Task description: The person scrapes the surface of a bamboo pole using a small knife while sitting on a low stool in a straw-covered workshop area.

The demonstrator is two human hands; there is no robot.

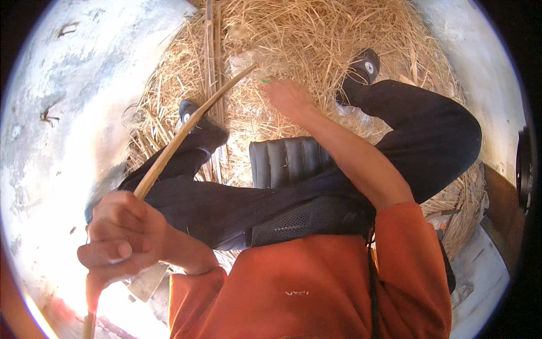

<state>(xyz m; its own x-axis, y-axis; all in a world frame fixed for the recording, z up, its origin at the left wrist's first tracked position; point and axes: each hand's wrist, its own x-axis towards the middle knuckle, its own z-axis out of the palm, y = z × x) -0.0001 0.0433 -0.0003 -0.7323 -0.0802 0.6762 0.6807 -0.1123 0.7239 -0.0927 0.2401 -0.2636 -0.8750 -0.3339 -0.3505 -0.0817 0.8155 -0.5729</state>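
Observation:
My left hand (121,234) is closed round a long, tan, flat-sided stalk (183,131), held at a slant. From the fist the stalk runs up and away to the right, thinning to a tip just left of my right hand. A short tan end also shows below the fist, at the lower left. My right hand (289,99) is low over the straw, its fingers bent together. A tiny bright green bit (265,81) shows at its fingertips; the rest of what it grips, if anything, is hidden.
Loose dry straw (316,34) covers the ground ahead. Long split stalks (211,51) lie at its left. A black ribbed pad (291,161) sits between my bent legs in dark trousers. Pale, worn walls (73,73) flank both sides. A dark round object (525,169) stands at the right edge.

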